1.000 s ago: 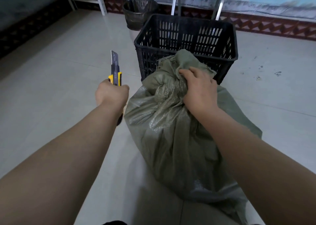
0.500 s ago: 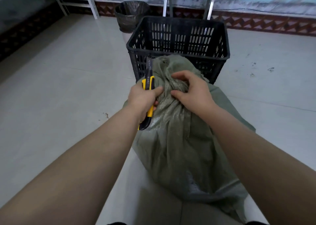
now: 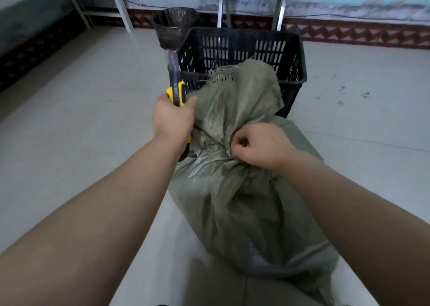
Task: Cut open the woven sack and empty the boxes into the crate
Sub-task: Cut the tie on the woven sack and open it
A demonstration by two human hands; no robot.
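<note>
- Fabric of the woven sack, grey-green and creased, lies between the two hands and runs from them back toward the person, resting on the floor.
- The left hand is wrapped in a full fist round the yellow handle of a utility knife. Its back faces the camera, and the thumb side presses against the sack's left edge.
- The knife's blade is extended and rises straight out of the top of that fist, pointing away from the person. It stands just left of the sack's loose top and does not visibly touch it.
- The knife's dark butt end shows below the left wrist, against the sack.
- The right hand is clenched knuckles-up on a bunched fold of the sack, and wrinkles in the fabric fan out from the grip.
- Beyond the right hand the sack's frayed top stands up in a slack flap and leans on the near wall of the crate.
- The crate is black slotted plastic. It sits on the floor past both hands, with its open top facing up.
- Whatever the sack holds is hidden by the fabric.
- A dark bin with a liner stands farther off than the left hand, just behind the crate's left corner.
</note>
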